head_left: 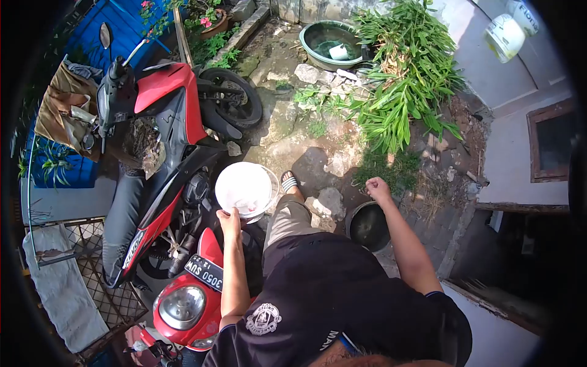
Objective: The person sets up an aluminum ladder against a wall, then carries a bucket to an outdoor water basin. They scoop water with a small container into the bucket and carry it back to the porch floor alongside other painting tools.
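Observation:
My left hand (230, 221) grips the near rim of a white plastic bucket (243, 183), thumb on top. The bucket tilts toward me, and a few small reddish marks show low in its pale inside. My right hand (378, 189) is held out to the right with its fingers curled closed. Whatever it may hold is too small to make out. Just below that hand stands a dark round tub (369, 227), partly covered by my forearm and shirt. A striped sandal (289, 181) on my foot shows beside the bucket.
A red and black motorbike (174, 122) stands on the left, with a second red one (186, 306) nearer me. Ahead are a green basin (315, 40) holding a white dipper (339, 52) and a leafy plant (397, 92). Rocks (327, 203) lie near my foot; a wall (520, 134) bounds the right.

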The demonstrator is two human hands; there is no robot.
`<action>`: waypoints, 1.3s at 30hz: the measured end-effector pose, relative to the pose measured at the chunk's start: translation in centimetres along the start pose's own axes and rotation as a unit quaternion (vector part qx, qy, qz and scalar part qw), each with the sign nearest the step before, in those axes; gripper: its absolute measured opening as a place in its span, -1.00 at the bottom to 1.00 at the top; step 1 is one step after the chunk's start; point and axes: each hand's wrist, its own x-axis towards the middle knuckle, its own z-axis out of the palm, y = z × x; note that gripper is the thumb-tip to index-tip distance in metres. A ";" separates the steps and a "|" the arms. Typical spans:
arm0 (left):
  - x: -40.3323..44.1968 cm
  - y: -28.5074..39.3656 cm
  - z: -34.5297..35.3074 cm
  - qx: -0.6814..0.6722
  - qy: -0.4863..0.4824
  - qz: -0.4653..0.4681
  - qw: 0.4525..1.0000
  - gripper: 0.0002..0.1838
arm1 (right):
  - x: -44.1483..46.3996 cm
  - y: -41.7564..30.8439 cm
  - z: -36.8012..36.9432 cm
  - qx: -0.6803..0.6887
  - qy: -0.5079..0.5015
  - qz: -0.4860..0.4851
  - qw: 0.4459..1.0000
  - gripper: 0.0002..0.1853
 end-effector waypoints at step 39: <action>40.4 25.6 60.9 -0.016 -0.026 -0.158 0.987 -0.69 | 105.8 -21.5 12.4 -0.167 0.146 0.000 0.975 -0.30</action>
